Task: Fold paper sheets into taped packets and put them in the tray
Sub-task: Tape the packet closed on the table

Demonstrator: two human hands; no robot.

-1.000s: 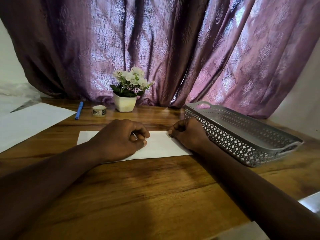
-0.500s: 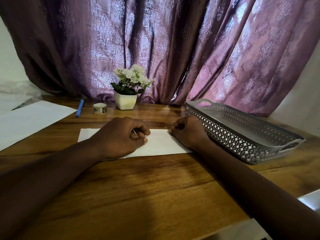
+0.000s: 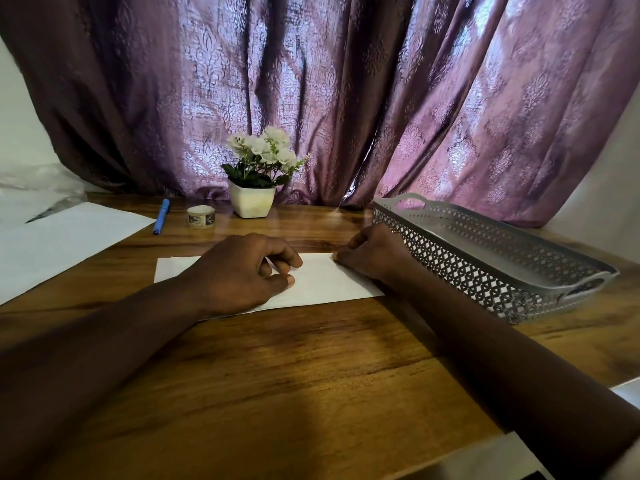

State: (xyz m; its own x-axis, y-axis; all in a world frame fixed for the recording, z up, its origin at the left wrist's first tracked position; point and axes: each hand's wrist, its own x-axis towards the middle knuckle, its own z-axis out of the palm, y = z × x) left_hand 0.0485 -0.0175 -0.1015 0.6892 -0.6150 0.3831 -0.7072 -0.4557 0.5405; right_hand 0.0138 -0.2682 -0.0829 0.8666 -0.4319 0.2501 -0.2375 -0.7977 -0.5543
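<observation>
We look down on a wooden table (image 3: 277, 375) where both forearms reach forward and angle in toward each other, meeting over a folded white paper (image 3: 329, 280). The paper lies flat near the middle of the table, long side running left to right, with its left end bare and its right end under the right hand.

The left hand (image 3: 239, 271) sits knuckles-up on the paper's middle. Its fingers are curled under, and the thumb tip presses flat on the sheet. A thin pale sliver shows between the curled fingers; we cannot tell whether the hand grasps something or only bears down.

The right hand (image 3: 374, 254) rests on the paper's right end, wrist low on the table. Its fingers are bent, with the tips at the paper's far edge near the corner, and the thumb is raised just behind them. We cannot tell whether it pinches that edge or only presses it.

The grey perforated tray (image 3: 485, 258) stands just beside the right hand, running from the back of the table toward the near right.

A larger flat sheet (image 3: 69, 237) lies well to the left. Behind the hands, near the back edge, we see:

- a blue pen (image 3: 161, 216);
- beside it, a small roll of tape (image 3: 201, 217);
- then a white pot (image 3: 252, 201) of pale flowers.

A purple patterned curtain (image 3: 346, 98) hangs behind everything.
</observation>
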